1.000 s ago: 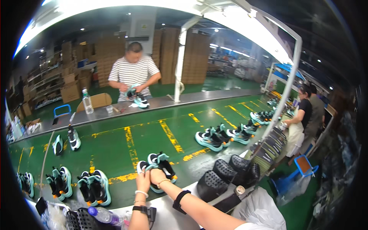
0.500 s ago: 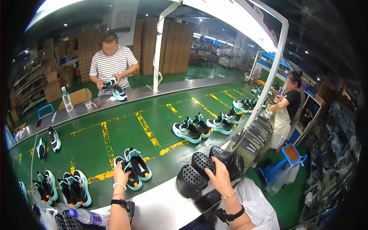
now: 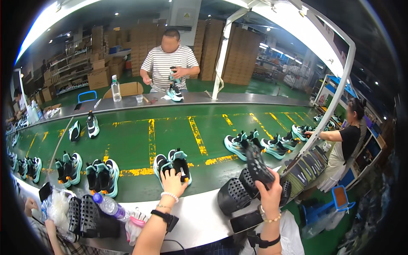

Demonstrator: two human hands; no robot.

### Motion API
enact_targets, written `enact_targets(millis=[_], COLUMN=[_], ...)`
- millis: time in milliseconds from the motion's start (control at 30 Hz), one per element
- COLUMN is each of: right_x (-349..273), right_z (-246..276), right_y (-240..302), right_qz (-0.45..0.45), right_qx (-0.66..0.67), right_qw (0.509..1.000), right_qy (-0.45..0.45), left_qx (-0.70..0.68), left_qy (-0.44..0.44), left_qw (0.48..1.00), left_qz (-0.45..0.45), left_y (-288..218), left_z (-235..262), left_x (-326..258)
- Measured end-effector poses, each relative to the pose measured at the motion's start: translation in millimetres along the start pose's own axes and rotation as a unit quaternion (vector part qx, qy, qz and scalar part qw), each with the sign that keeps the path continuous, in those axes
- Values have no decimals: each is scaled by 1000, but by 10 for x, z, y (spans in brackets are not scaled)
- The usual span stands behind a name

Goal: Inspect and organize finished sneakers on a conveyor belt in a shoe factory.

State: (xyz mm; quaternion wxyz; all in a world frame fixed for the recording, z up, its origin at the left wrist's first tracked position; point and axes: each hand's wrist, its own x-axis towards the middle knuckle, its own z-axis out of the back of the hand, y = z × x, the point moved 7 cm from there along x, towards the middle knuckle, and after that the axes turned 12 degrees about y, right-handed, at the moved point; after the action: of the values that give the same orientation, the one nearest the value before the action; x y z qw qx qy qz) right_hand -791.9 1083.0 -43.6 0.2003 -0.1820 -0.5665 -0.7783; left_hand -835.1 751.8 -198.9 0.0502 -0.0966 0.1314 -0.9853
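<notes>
My left hand (image 3: 172, 182) rests with spread fingers on the heel end of a pair of black and mint sneakers (image 3: 182, 165), which stand on the green belt at the near edge. My right hand (image 3: 270, 191) is closed around a black perforated clog-shaped piece (image 3: 255, 161), raised and tilted with its toe up. Below and left of that hand, more black perforated clog-shaped pieces (image 3: 231, 196) sit on the bench edge. A dark phone (image 3: 246, 222) lies in front of them.
Several sneaker pairs (image 3: 104, 177) line the belt's near side. A purple-capped bottle (image 3: 111, 207) and a pink-white glove (image 3: 137, 225) lie on the white bench (image 3: 195, 216). Across the belt, a person in stripes (image 3: 170, 59) handles a sneaker; another person (image 3: 350, 140) works at the right.
My right hand has lifted one clog-shaped piece off the group. My left hand's fingers now spread over the sneakers' heels. The view has swung left.
</notes>
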Motion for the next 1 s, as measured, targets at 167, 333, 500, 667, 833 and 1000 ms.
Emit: enact_targets(millis=[167, 333, 500, 667, 833, 1000], right_x=[-7, 197, 530, 497, 427, 451], right_z=[-1424, -2346, -2918, -3314, -3569, -3674], right_y=[125, -489, -769, -1039, -1484, -1781], right_qz=[-41, -39, -14, -11, -131, -169], right_qx=[-186, -281, -458, -514, -446, -375], right_qw=[942, 889, 816, 784, 810, 810], right_qy=[275, 360, 351, 348, 357, 419], left_qx=[26, 30, -20, -13, -13, -43], left_qy=[-42, -54, -79, -65, -78, -85], left_qw=[998, 998, 996, 998, 997, 995], left_qz=[-25, -14, -19, -13, -19, -25], left_y=[-38, -37, 35, 101, 141, 80], left_z=[-222, -338, -370, -390, -394, -380], left_x=[-149, -344, -332, -337, -424, -433])
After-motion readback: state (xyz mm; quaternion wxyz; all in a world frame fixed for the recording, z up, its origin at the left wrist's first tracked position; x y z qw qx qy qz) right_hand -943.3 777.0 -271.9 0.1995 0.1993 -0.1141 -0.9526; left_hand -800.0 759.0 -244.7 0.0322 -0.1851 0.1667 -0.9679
